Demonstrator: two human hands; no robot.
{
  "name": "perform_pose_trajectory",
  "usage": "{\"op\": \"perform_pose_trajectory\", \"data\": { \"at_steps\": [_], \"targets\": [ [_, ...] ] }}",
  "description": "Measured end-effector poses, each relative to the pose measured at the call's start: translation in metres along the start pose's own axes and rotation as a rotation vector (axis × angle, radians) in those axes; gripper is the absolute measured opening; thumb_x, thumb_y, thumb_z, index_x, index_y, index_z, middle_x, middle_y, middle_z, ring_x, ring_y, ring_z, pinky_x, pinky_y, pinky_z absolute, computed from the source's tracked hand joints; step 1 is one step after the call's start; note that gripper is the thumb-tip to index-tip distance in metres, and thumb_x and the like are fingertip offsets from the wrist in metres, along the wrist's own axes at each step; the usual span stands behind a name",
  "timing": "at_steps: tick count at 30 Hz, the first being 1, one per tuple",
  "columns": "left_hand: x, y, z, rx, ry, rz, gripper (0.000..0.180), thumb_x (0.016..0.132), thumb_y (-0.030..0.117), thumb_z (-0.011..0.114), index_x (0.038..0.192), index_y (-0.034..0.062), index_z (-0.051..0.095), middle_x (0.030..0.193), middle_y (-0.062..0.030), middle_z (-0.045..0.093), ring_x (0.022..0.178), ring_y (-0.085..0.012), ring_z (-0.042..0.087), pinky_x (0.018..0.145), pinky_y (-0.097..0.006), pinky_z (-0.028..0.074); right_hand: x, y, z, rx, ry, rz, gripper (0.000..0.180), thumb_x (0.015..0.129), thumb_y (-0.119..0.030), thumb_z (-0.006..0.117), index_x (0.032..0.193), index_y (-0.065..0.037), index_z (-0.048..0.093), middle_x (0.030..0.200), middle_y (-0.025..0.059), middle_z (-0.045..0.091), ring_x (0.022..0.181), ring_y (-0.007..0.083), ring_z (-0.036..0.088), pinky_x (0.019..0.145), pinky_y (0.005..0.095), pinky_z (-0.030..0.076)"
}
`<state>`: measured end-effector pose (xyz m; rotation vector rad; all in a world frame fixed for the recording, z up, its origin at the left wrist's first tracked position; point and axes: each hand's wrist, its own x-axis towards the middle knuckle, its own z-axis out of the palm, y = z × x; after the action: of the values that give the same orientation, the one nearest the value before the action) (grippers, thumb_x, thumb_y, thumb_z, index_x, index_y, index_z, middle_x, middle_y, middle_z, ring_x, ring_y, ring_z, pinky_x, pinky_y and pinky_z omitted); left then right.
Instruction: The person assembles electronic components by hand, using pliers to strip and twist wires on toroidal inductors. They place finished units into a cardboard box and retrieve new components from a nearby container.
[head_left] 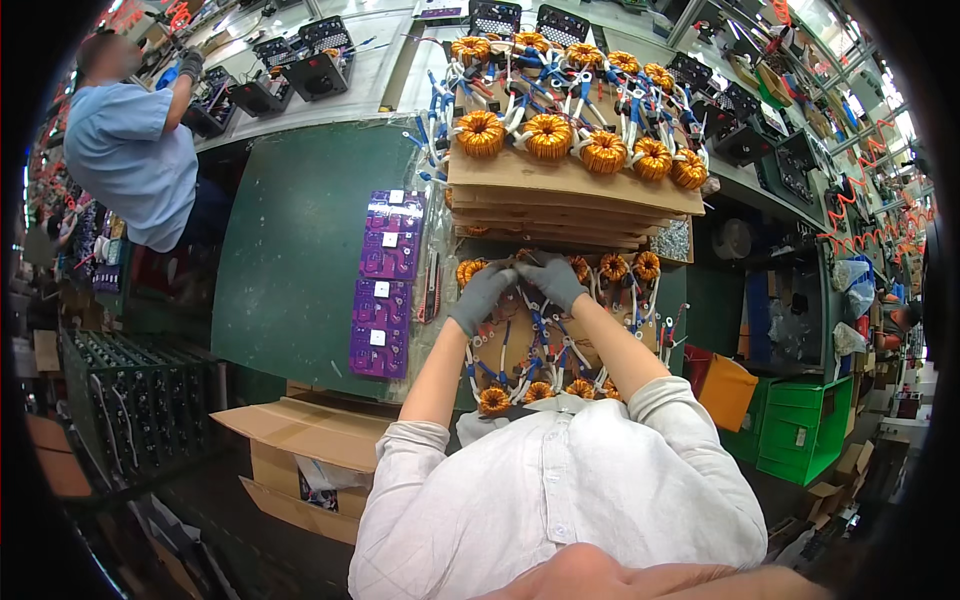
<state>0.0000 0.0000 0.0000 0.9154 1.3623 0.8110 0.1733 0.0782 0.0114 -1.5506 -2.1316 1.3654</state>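
Two gloved hands, left hand (pixel 481 297) and right hand (pixel 553 281), pinch a copper coil (pixel 527 258) between their fingertips.

Glossy copper-wound coils (pixel 548 136), matt cardboard sheets (pixel 560 180)

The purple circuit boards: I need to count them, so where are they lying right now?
In the head view, the purple circuit boards lie in a column on the green mat, left of the gloved left hand and the stacked cardboard sheets carrying copper coils.
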Motion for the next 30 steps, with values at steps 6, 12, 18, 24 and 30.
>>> {"op": "perform_pose_trajectory", "data": {
  "at_steps": [6, 12, 18, 24, 30],
  "targets": [
    [-0.005, 0.001, 0.002, 0.108, 0.153, 0.301, 0.029, 0.081, 0.017, 0.064, 0.103, -0.0009, 0.064, 0.094, -0.0090, 0.065, 0.081, -0.0140, 0.061, 0.071, -0.026, 0.049, -0.007, -0.016, -0.014, 0.168, -0.072, 0.167, 0.058, 0.082, -0.053, 0.060, 0.101, 0.002, 0.065, 0.081, 0.0182, 0.065, 0.078, 0.0254, 0.061, 0.071, 0.0351, 0.045],
    [-0.004, 0.016, 0.007, 0.014, 0.200, 0.083, 0.029, 0.074, 0.020, 0.070, 0.095, -0.0005, 0.069, 0.085, -0.0100, 0.069, 0.076, -0.0174, 0.065, 0.074, -0.028, 0.050, 0.006, 0.018, 0.003, 0.555, -0.032, 0.320, 0.039, 0.080, -0.044, 0.070, 0.077, -0.005, 0.069, 0.060, 0.0056, 0.056, 0.052, 0.0140, 0.048, 0.049, 0.0299, 0.037],
    [0.008, 0.004, 0.005, 0.155, 0.218, 0.124, 0.031, 0.074, 0.025, 0.070, 0.095, 0.0015, 0.070, 0.089, -0.0140, 0.070, 0.081, -0.0211, 0.067, 0.075, -0.030, 0.050, 0.013, 0.028, 0.006, 0.864, -0.146, 0.390, 0.021, 0.079, -0.035, 0.074, 0.073, -0.016, 0.066, 0.053, -0.0039, 0.043, 0.042, 0.0074, 0.031, 0.042, 0.0262, 0.022],
    [0.002, 0.017, 0.016, 0.376, 0.328, 0.134, 0.038, 0.076, 0.027, 0.066, 0.108, 0.0053, 0.063, 0.095, -0.0173, 0.068, 0.090, -0.0295, 0.065, 0.081, -0.035, 0.050, -0.009, -0.007, 0.005, 0.523, 0.138, -0.024, 0.018, 0.079, -0.020, 0.071, 0.089, -0.005, 0.069, 0.071, 0.0028, 0.062, 0.064, 0.0095, 0.054, 0.061, 0.0276, 0.044],
    [0.006, 0.007, 0.030, 0.764, 0.414, 0.322, 0.040, 0.078, 0.024, 0.062, 0.115, 0.0102, 0.056, 0.098, -0.0174, 0.065, 0.091, -0.0345, 0.063, 0.079, -0.041, 0.050, -0.013, 0.002, 0.015, 0.700, 0.080, -0.004, 0.020, 0.077, -0.014, 0.071, 0.093, -0.003, 0.070, 0.087, 0.0041, 0.066, 0.077, 0.0100, 0.058, 0.070, 0.0259, 0.046]
  ]
}}
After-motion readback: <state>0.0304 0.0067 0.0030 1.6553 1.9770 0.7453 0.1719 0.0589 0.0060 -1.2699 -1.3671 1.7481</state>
